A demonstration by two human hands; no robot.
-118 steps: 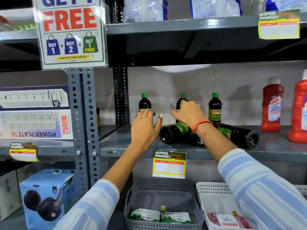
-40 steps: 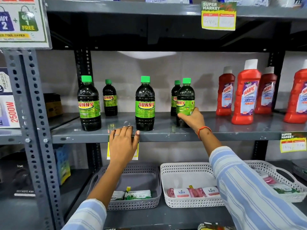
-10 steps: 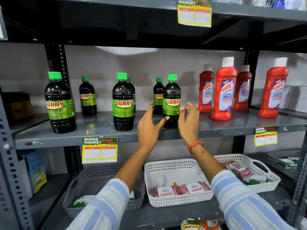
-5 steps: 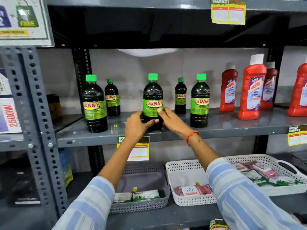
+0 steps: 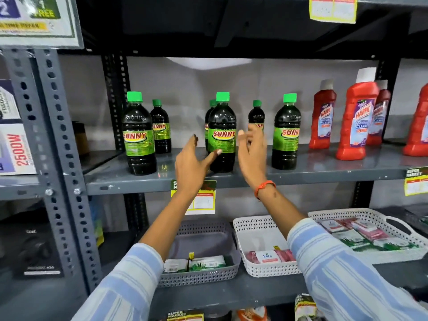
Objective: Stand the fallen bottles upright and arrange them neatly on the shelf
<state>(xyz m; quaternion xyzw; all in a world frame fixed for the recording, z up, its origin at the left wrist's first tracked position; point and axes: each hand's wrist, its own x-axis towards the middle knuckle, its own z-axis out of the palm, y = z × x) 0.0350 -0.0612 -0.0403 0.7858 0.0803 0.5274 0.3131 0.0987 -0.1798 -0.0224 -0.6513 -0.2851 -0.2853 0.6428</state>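
Six dark, round-shouldered plastic bottles with green screw caps and glossy green labels stand upright on the grey painted metal shelf (image 5: 324,174), three in front and three smaller-looking ones behind; the middle front bottle (image 5: 221,135) sits between the two raised hands. The left hand (image 5: 191,166) is spread, thumb out toward the bottle's lower label, and the right hand (image 5: 252,156) is spread flat just beside it, neither gripping it. Ribbed red cleaner bottles (image 5: 355,117) with white caps stand further right.
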